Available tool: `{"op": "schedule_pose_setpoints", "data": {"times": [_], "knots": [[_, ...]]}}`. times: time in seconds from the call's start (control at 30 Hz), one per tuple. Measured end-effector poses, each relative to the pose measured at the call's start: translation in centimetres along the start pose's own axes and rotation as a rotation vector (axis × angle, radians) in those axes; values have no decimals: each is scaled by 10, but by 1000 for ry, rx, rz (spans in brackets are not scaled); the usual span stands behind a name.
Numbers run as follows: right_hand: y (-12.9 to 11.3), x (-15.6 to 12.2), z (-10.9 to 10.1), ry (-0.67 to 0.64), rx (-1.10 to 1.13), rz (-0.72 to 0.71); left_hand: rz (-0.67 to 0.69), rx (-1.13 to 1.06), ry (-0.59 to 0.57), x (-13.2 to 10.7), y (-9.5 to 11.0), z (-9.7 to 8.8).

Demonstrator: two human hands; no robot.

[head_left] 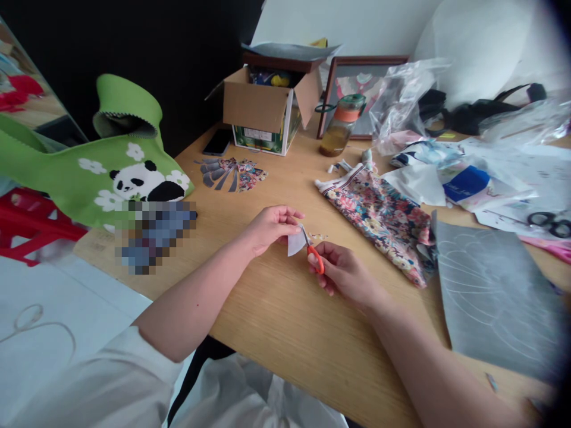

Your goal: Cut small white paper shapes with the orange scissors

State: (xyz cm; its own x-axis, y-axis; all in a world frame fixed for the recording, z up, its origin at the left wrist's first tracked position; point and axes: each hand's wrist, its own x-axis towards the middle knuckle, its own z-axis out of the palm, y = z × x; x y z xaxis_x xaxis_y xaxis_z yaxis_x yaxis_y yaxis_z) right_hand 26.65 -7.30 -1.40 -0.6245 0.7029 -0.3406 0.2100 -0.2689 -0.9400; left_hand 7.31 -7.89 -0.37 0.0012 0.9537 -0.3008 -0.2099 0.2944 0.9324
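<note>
My left hand (pixel 273 229) pinches a small pale grey piece of fabric or paper (pixel 295 244) above the wooden table. In my right hand (pixel 339 267) are small scissors with orange handles (pixel 316 260), their blades lying against the edge of that piece. Tiny scraps (pixel 319 236) are scattered on the table just behind the blades. Farther back lies a fan-like arrangement of grey and flower-patterned pieces (pixel 232 174). To the right rests a folded floral cloth (pixel 379 220).
A green panda bag (pixel 143 166) sits at the left edge beside a pixelated item (pixel 156 235). Toward the back stand an open cardboard box (pixel 259 107), a phone (pixel 217 142) and a bottle (pixel 338 128). At right lie a grey sheet with drawn lines (pixel 491 291) and black-handled scissors (pixel 551 223).
</note>
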Motion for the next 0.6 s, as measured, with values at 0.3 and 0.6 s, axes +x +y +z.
{"op": "schedule_pose_setpoints", "data": {"times": [0.3, 0.6], "knots": [[-1, -1, 0, -13, -3, 6, -1, -1, -19, 1, -3, -1], [-2, -1, -1, -26, -18, 3, 9, -29, -43, 2, -6, 1]]}}
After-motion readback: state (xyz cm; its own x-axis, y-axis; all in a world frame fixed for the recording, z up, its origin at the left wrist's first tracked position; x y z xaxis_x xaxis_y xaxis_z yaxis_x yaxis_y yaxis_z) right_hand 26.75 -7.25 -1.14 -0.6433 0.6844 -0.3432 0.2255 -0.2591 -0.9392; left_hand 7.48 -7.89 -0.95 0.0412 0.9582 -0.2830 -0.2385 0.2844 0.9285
